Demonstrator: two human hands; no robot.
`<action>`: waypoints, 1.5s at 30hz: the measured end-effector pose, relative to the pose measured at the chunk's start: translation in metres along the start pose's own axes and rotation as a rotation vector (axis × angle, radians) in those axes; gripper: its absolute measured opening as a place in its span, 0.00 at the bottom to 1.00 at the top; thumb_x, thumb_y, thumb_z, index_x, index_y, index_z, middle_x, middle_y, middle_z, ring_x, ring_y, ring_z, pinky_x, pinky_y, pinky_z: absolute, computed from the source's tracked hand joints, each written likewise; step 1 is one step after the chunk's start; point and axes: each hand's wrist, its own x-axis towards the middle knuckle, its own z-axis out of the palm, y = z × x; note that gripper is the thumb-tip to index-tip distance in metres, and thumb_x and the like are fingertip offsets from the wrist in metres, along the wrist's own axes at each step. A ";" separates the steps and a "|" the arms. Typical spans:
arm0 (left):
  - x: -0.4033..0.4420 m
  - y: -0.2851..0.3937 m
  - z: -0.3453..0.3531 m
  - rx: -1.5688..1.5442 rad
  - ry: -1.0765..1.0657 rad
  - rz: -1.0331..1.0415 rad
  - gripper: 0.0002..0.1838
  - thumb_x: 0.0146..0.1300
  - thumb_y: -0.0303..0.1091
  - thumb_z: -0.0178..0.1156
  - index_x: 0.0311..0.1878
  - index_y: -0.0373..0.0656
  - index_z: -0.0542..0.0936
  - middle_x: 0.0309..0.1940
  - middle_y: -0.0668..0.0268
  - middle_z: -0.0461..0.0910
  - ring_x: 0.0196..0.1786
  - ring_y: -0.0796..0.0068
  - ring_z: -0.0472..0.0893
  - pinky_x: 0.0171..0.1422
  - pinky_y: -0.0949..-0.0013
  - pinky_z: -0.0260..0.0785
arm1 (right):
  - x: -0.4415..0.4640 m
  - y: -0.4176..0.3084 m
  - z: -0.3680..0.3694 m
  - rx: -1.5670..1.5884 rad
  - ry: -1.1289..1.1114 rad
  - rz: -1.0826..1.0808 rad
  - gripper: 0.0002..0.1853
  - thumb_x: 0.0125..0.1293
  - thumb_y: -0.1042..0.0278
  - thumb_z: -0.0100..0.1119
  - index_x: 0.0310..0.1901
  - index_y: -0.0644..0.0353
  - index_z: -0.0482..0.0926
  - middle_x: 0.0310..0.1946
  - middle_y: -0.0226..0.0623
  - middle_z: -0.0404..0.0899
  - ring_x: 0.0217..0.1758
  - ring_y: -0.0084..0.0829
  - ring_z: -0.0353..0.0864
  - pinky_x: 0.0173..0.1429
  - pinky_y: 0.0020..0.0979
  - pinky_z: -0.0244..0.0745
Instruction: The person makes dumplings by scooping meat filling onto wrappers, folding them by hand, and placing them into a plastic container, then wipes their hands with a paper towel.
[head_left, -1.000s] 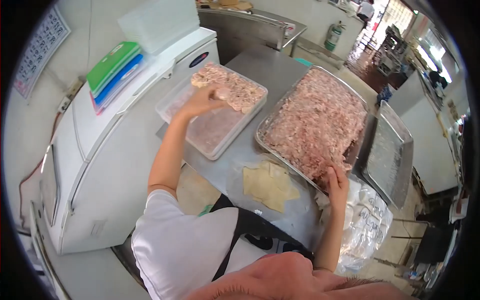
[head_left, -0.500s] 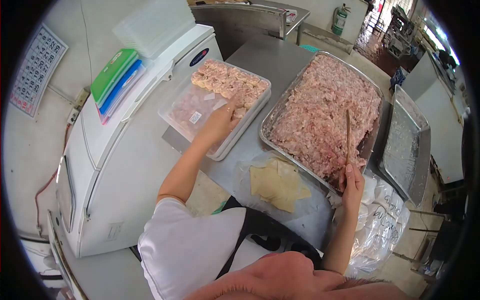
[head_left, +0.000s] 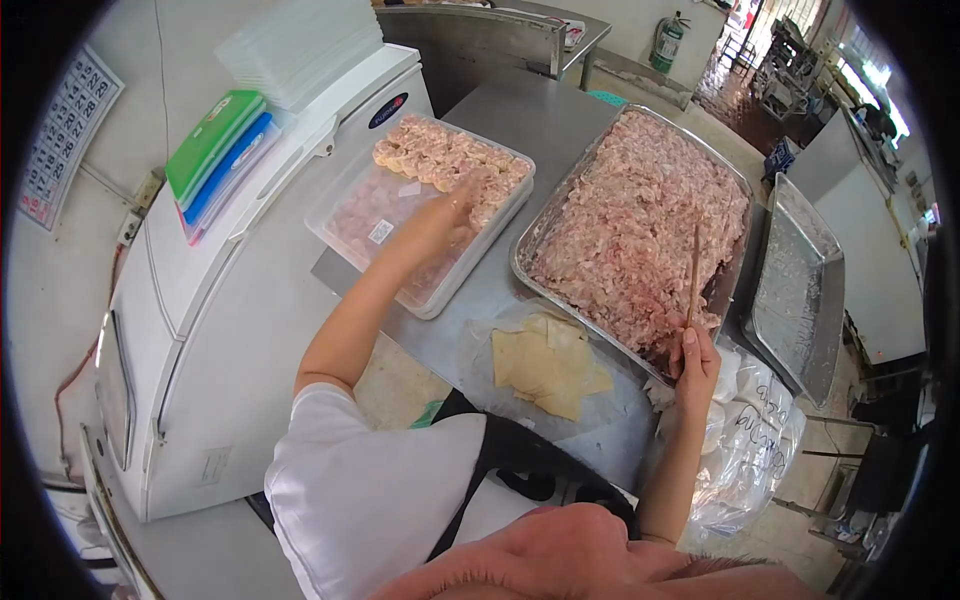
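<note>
My left hand (head_left: pixel 447 222) reaches into a clear plastic container (head_left: pixel 335 232), its fingertips at the near edge of the rows of meat dumplings (head_left: pixel 430 150); whether it grips one is hidden. My right hand (head_left: pixel 695 362) is closed round a thin wooden stick (head_left: pixel 695 270), which points up over the ground meat (head_left: pixel 640 220). The meat fills a large metal tray (head_left: pixel 575 318), and my right hand is at its near corner. Yellowish wrappers (head_left: pixel 545 365) lie stacked on plastic on the metal table (head_left: pixel 510 100), between my arms.
A white freezer (head_left: pixel 240 350) stands at the left, with folders (head_left: pixel 215 155) and stacked clear containers (head_left: pixel 300 55) on top. An empty metal tray (head_left: pixel 797 290) leans at the right, above bagged white items (head_left: pixel 745 430). A fire extinguisher (head_left: pixel 668 42) is at the back.
The stick, not visible in my right hand a second ago, now shows upright there. My left hand has moved right and down in the container, and the view has shifted slightly.
</note>
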 end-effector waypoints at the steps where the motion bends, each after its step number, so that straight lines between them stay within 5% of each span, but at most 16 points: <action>1: -0.001 -0.001 -0.006 0.022 -0.064 -0.113 0.46 0.54 0.22 0.63 0.76 0.49 0.53 0.45 0.51 0.81 0.47 0.55 0.81 0.51 0.59 0.73 | 0.000 0.007 -0.001 -0.006 0.021 -0.025 0.19 0.74 0.56 0.51 0.52 0.65 0.79 0.20 0.20 0.65 0.18 0.12 0.57 0.21 0.17 0.50; 9: 0.011 -0.001 -0.011 -0.022 -0.100 0.026 0.45 0.54 0.22 0.57 0.77 0.49 0.51 0.38 0.50 0.81 0.42 0.54 0.81 0.50 0.58 0.72 | 0.002 -0.024 0.007 -0.133 -0.005 0.109 0.12 0.70 0.68 0.56 0.52 0.62 0.80 0.21 0.22 0.70 0.20 0.15 0.65 0.23 0.19 0.57; 11: 0.015 -0.009 -0.013 0.060 -0.147 0.052 0.45 0.54 0.21 0.56 0.76 0.47 0.52 0.42 0.47 0.80 0.44 0.52 0.80 0.53 0.57 0.71 | 0.004 -0.040 0.001 -0.567 -0.072 -0.286 0.13 0.68 0.67 0.58 0.50 0.62 0.81 0.21 0.31 0.75 0.23 0.27 0.76 0.27 0.28 0.68; 12: 0.023 -0.024 -0.008 -0.008 -0.088 0.082 0.44 0.54 0.21 0.55 0.76 0.47 0.52 0.42 0.47 0.80 0.44 0.52 0.80 0.53 0.56 0.71 | 0.006 -0.058 -0.006 -0.584 -0.046 -0.273 0.13 0.68 0.67 0.58 0.50 0.62 0.81 0.21 0.31 0.75 0.23 0.27 0.76 0.27 0.28 0.68; 14: 0.029 -0.034 -0.002 -0.093 -0.051 0.131 0.43 0.54 0.21 0.53 0.76 0.47 0.53 0.43 0.47 0.80 0.45 0.51 0.80 0.54 0.56 0.70 | 0.010 -0.106 -0.022 -1.298 -0.208 -0.427 0.12 0.64 0.65 0.59 0.44 0.61 0.83 0.25 0.40 0.80 0.31 0.40 0.83 0.34 0.37 0.75; 17: 0.027 -0.032 -0.005 -0.106 -0.086 0.063 0.39 0.56 0.23 0.54 0.74 0.46 0.59 0.42 0.50 0.81 0.46 0.50 0.79 0.56 0.54 0.69 | 0.020 -0.146 -0.030 -1.715 -0.194 -0.254 0.10 0.64 0.62 0.57 0.35 0.59 0.83 0.28 0.43 0.81 0.32 0.45 0.83 0.35 0.40 0.77; 18: 0.023 -0.025 -0.003 -0.115 -0.091 0.074 0.39 0.56 0.23 0.54 0.74 0.46 0.59 0.42 0.50 0.81 0.46 0.50 0.79 0.56 0.54 0.69 | 0.016 -0.134 -0.033 -1.724 -0.186 -0.243 0.10 0.64 0.62 0.57 0.35 0.59 0.83 0.28 0.43 0.81 0.32 0.45 0.83 0.35 0.40 0.77; 20: 0.004 -0.006 -0.001 0.180 0.311 0.260 0.29 0.58 0.25 0.56 0.66 0.45 0.70 0.42 0.53 0.80 0.46 0.51 0.78 0.55 0.56 0.69 | 0.013 -0.092 -0.036 -1.780 -0.178 -0.348 0.11 0.64 0.61 0.55 0.30 0.57 0.81 0.27 0.39 0.81 0.31 0.42 0.83 0.33 0.39 0.78; 22: -0.019 0.041 -0.003 0.047 0.352 0.219 0.17 0.60 0.27 0.58 0.54 0.44 0.77 0.43 0.56 0.79 0.48 0.52 0.77 0.54 0.57 0.70 | -0.016 -0.084 -0.008 -1.887 -0.202 -0.378 0.11 0.65 0.61 0.54 0.29 0.55 0.80 0.25 0.37 0.80 0.29 0.39 0.83 0.31 0.39 0.78; 28: -0.069 0.120 0.091 -0.348 -0.208 0.629 0.12 0.58 0.32 0.63 0.45 0.42 0.80 0.39 0.59 0.77 0.45 0.56 0.77 0.51 0.59 0.70 | -0.049 -0.099 -0.019 -1.907 -0.303 -0.412 0.16 0.66 0.54 0.56 0.25 0.56 0.78 0.23 0.36 0.78 0.26 0.36 0.82 0.28 0.38 0.75; 31: -0.073 0.125 0.132 -0.227 -0.073 0.712 0.11 0.58 0.34 0.64 0.42 0.40 0.80 0.38 0.59 0.77 0.44 0.56 0.77 0.49 0.58 0.70 | -0.030 -0.134 -0.018 -1.891 -0.197 -0.444 0.17 0.66 0.52 0.56 0.24 0.54 0.78 0.22 0.35 0.78 0.26 0.37 0.82 0.28 0.39 0.74; 34: -0.069 0.116 0.142 -0.173 -0.149 0.686 0.11 0.57 0.34 0.64 0.41 0.39 0.80 0.39 0.58 0.77 0.43 0.55 0.77 0.48 0.59 0.70 | -0.019 -0.103 -0.020 -1.765 -0.075 -0.582 0.16 0.66 0.54 0.56 0.24 0.55 0.78 0.22 0.35 0.77 0.26 0.38 0.81 0.28 0.39 0.75; 38: -0.069 0.116 0.126 -0.312 -0.177 0.562 0.10 0.61 0.35 0.63 0.38 0.38 0.80 0.36 0.62 0.77 0.43 0.64 0.79 0.47 0.62 0.71 | -0.044 -0.095 -0.005 -1.773 -0.316 -0.514 0.10 0.63 0.60 0.57 0.27 0.54 0.80 0.24 0.33 0.78 0.27 0.33 0.83 0.27 0.37 0.74; 41: -0.067 0.121 0.111 -0.692 -0.234 0.175 0.10 0.66 0.37 0.61 0.40 0.38 0.78 0.34 0.68 0.78 0.42 0.76 0.78 0.45 0.68 0.71 | -0.027 -0.114 -0.025 -1.820 -0.323 -0.501 0.10 0.64 0.61 0.55 0.29 0.55 0.80 0.24 0.33 0.79 0.28 0.34 0.83 0.29 0.38 0.77; 43: -0.062 0.119 0.111 -1.525 -0.283 -0.156 0.12 0.71 0.41 0.57 0.42 0.40 0.78 0.36 0.72 0.77 0.40 0.83 0.76 0.43 0.76 0.69 | -0.015 -0.098 -0.034 -1.747 -0.205 -0.515 0.17 0.66 0.53 0.56 0.25 0.56 0.79 0.21 0.35 0.77 0.25 0.38 0.81 0.27 0.39 0.75; 45: -0.063 0.110 0.107 -1.353 -0.289 -0.054 0.13 0.72 0.41 0.56 0.45 0.40 0.77 0.38 0.72 0.78 0.41 0.83 0.76 0.44 0.76 0.70 | -0.026 -0.071 -0.015 -1.741 -0.258 -0.488 0.17 0.66 0.54 0.56 0.25 0.55 0.80 0.20 0.36 0.78 0.26 0.38 0.82 0.28 0.39 0.75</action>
